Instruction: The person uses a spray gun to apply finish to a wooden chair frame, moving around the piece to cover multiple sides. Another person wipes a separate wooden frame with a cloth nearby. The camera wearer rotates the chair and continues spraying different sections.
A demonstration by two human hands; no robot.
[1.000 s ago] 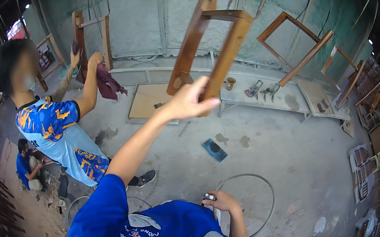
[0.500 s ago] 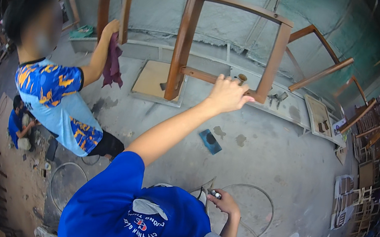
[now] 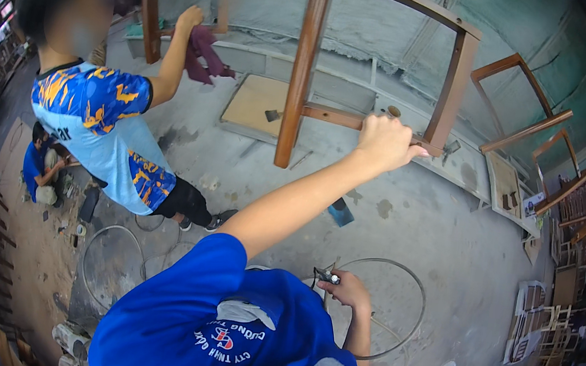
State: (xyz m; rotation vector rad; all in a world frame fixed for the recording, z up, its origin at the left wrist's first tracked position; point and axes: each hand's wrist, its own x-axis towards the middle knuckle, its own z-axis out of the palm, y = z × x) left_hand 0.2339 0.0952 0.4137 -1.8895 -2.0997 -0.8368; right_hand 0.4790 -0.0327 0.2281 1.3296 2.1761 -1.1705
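Note:
With my left arm stretched forward, my left hand (image 3: 387, 145) is closed over the lower rail of a brown wooden chair frame (image 3: 304, 73). The frame hangs upright, its top running past the picture's upper edge. Low in front of my body, my right hand (image 3: 353, 291) is wrapped round a small black-and-silver spray gun (image 3: 329, 277). Part of the gun is hidden by my fingers and shirt. A thin hose (image 3: 423, 311) loops across the floor beside that hand.
At left a co-worker (image 3: 103, 136) holds a maroon cloth (image 3: 206, 57) beside another hanging wooden frame (image 3: 150, 9). Further wooden frames (image 3: 527, 62) hang at right. A tan board (image 3: 255, 104) and a blue flat piece (image 3: 340, 212) lie on the floor. Stacked furniture (image 3: 563, 293) lines the right.
The chair frame has turned slightly and stands further right in view, my left hand still on it. The co-worker's cloth has swung outward. My right hand keeps the spray gun low.

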